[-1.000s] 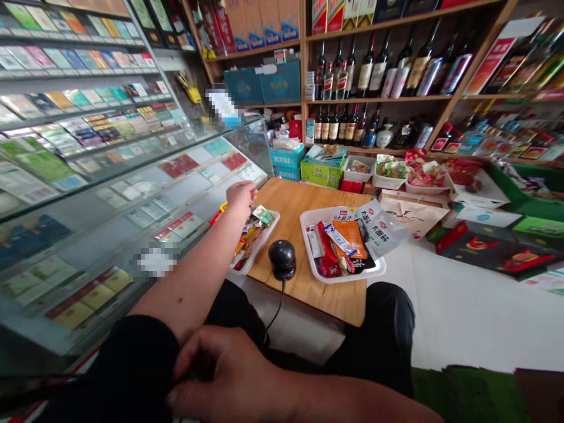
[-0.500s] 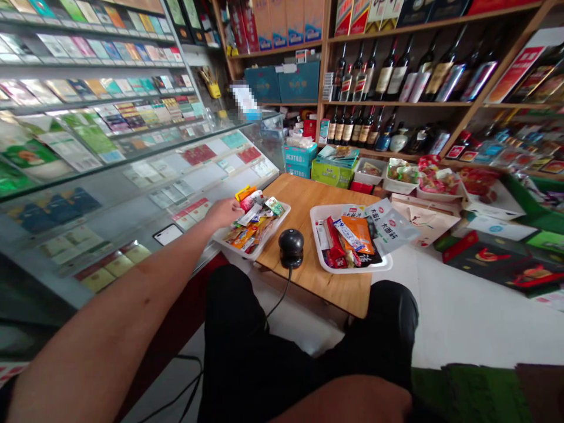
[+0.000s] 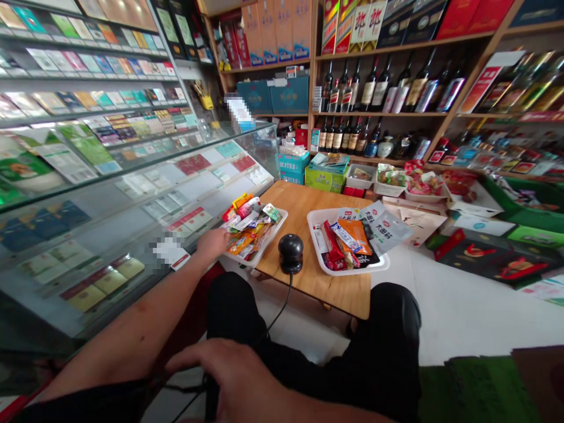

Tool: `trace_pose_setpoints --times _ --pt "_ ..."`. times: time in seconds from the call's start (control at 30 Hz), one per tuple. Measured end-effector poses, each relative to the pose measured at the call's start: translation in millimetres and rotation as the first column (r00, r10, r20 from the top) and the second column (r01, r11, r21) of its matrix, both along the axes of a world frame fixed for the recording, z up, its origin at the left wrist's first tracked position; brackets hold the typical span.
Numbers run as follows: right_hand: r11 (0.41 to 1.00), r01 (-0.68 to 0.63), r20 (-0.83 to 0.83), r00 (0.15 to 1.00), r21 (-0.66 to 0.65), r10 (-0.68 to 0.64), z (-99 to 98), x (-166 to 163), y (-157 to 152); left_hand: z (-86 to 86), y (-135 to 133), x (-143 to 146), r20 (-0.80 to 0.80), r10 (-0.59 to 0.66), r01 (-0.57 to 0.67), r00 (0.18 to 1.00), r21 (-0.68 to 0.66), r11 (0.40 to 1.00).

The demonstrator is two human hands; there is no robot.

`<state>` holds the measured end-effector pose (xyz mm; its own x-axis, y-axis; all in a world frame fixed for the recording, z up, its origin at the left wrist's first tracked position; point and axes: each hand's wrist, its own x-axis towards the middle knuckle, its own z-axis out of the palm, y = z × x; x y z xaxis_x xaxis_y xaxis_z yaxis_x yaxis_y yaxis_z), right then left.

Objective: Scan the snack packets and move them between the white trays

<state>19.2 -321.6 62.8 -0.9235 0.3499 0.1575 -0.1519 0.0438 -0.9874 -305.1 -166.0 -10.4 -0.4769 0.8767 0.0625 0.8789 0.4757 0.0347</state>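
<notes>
My left hand (image 3: 213, 243) reaches forward to the near left corner of a white tray (image 3: 277, 222) heaped with small snack packets (image 3: 247, 220). Its fingers curl on that corner. My right hand (image 3: 235, 379) lies low in view on my left thigh with fingers spread and nothing in it, beside a black cable (image 3: 282, 305). The cable runs up to a round black scanner (image 3: 291, 253) on the small wooden table (image 3: 308, 205). A second white tray (image 3: 318, 258) of snack packets sits at the right of the table.
A glass counter (image 3: 132, 194) with cigarette packs runs along the left. Shelves of bottles (image 3: 374, 88) and boxes fill the back wall. Bins of goods and boxes (image 3: 484, 235) crowd the floor at the right. My knees (image 3: 392, 317) sit under the table's near edge.
My left hand drew back from the tray's far left side to its near left corner. My right hand dropped out of view, then returned onto my thigh with fingers spread.
</notes>
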Motion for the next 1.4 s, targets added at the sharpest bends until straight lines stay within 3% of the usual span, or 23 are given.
trace_pose_setpoints --times 0.13,0.23,0.27,0.33,0.4,0.47,0.57,0.63,0.67,0.73,0.83,0.97,1.07,1.17,1.23,1.3,1.4 --pt "0.972 0.233 0.103 0.968 -0.019 -0.23 -21.1 -2 15 28.3 -8 -16 0.026 0.001 -0.006 1.0 0.202 0.979" --pt "0.935 0.325 0.179 0.937 -0.142 -0.299 -43.1 -12 39 44.8 -15 -13 0.315 -0.04 -0.111 0.948 0.446 0.888" --pt "0.917 0.355 0.181 0.929 -0.184 -0.323 -50.2 -16 49 48.1 -17 -7 0.457 -0.083 -0.181 0.886 0.504 0.844" --pt "0.869 0.431 0.169 0.901 -0.241 -0.4 -60.9 -23 73 51.6 -20 12 0.703 -0.221 -0.323 0.676 0.552 0.769" --pt "0.826 0.493 0.168 0.87 -0.275 -0.464 -64.9 -25 100 51.9 -21 35 0.82 -0.369 -0.391 0.437 0.543 0.743" --pt "0.765 0.595 0.149 0.803 -0.247 -0.577 -61.7 -22 131 50.5 -20 56 0.854 -0.453 -0.412 0.257 0.521 0.748" --pt "0.585 0.81 0.053 0.586 -0.037 -0.809 -47.2 -7 178 46.8 -14 75 0.872 -0.481 -0.363 0.094 0.48 0.799" --pt "0.449 0.887 -0.039 0.455 0.11 -0.89 -35.0 5 206 44.1 -6 80 0.875 -0.484 -0.307 0.019 0.465 0.83" --pt "0.417 0.893 -0.068 0.432 0.169 -0.899 -29.1 10 218 43.0 -2 81 0.875 -0.484 -0.282 -0.016 0.46 0.842" --pt "0.422 0.864 -0.087 0.46 0.275 -0.884 -18.7 18 236 41.0 8 82 0.875 -0.479 -0.245 -0.071 0.45 0.859" --pt "0.493 0.779 -0.04 0.548 0.389 -0.835 -9.6 21 254 38.7 25 84 0.879 -0.464 -0.17 -0.106 0.444 0.88" --pt "0.574 0.703 -0.003 0.633 0.42 -0.774 -13.4 13 268 35.4 47 85 0.889 -0.441 -0.097 -0.122 0.432 0.897" --pt "0.624 0.74 0.021 0.64 0.252 -0.768 -25.9 4 277 30.8 62 84 0.857 -0.504 -0.15 -0.109 0.487 0.86" --pt "0.612 0.791 0.057 0.612 -0.026 -0.789 -39.3 -7 285 20.5 76 88 0.803 -0.582 -0.146 -0.131 0.565 0.812" --pt "0.623 0.772 0.092 0.635 -0.125 -0.767 -46.4 -15 287 9.4 84 94 0.773 -0.617 -0.099 -0.145 0.609 0.787" --pt "0.652 0.746 0.123 0.666 -0.136 -0.736 -52.4 -23 289 -4.0 92 101 0.755 -0.65 -0.104 -0.088 0.642 0.76" --pt "0.669 0.743 0.136 0.662 0.013 -0.737 -62.6 -33 297 -22.7 100 102 0.754 -0.65 -0.141 0.092 0.656 0.741"
